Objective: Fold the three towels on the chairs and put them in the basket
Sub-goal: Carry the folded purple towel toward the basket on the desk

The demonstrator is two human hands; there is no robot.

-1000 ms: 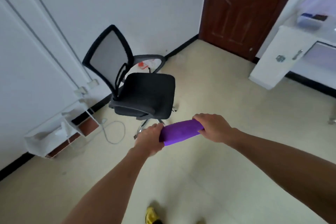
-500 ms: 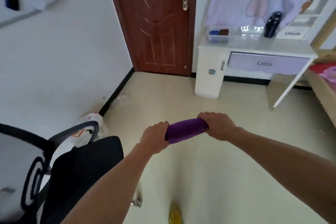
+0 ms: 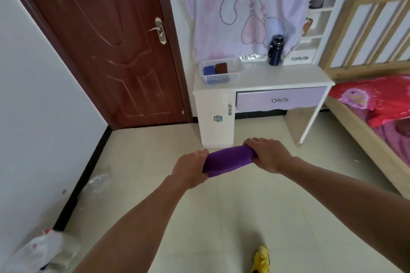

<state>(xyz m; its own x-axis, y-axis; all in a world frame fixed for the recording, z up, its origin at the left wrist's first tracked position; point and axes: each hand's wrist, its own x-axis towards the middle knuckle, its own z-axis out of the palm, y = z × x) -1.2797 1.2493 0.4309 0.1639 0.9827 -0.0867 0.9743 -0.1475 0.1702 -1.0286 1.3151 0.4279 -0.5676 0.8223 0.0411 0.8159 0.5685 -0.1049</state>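
I hold a folded purple towel (image 3: 227,160) in front of me at waist height. My left hand (image 3: 190,167) grips its left end and my right hand (image 3: 268,154) grips its right end. Ahead, a white mesh basket (image 3: 219,77) stands on the left end of a white desk (image 3: 288,77). Inside the basket lie a folded blue towel (image 3: 209,70) and a folded brown towel (image 3: 221,68), side by side. No chair is in view.
A dark bottle (image 3: 275,50) stands at the back of the desk. A closed brown door (image 3: 106,40) is left of the desk, and a wooden bed (image 3: 377,104) with red bedding is on the right. Plastic bags (image 3: 44,248) lie along the left wall.
My view has swung right, away from the black office chair, which has left the frame, and toward the desk and basket. Both hands keep hold of the purple towel.
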